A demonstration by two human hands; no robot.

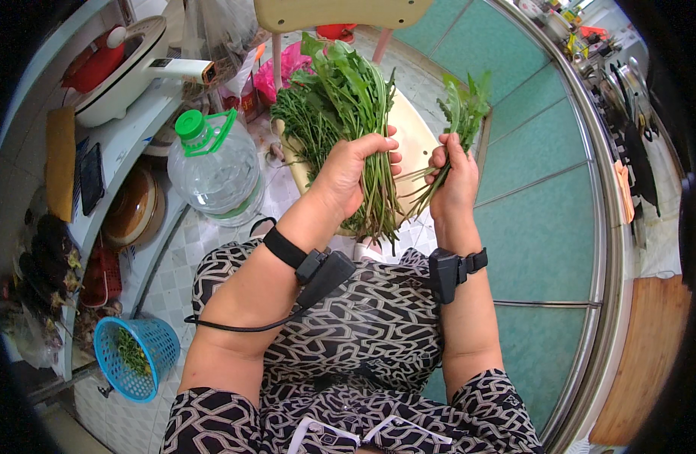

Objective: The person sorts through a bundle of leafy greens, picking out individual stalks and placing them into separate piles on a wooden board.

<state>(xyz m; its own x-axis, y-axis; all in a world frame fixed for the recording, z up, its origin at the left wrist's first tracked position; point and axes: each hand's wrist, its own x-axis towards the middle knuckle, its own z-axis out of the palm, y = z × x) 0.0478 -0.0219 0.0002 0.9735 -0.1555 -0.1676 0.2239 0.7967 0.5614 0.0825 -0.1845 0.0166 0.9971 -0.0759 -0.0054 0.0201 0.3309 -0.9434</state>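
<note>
My left hand (348,170) grips a large bunch of leafy greens (362,96), its jagged leaves pointing away from me and its thin reddish stems hanging towards my lap. In my right hand (454,176) is a smaller bunch of similar greens (464,108), held apart to the right with the stems angled down to the left. Beneath both hands lies the cream seat of a chair (407,119). A pile of finer-leaved greens (311,127) rests on that seat, left of the large bunch and partly hidden by it.
A clear plastic bottle (214,170) with a green cap stands on the tiled floor at left. Beside a shelf (129,127) holding a white electric pan (115,85) is a blue basket (166,346) with plant scraps. Green cabinet doors (541,238) and a counter with knives (640,159) run along the right.
</note>
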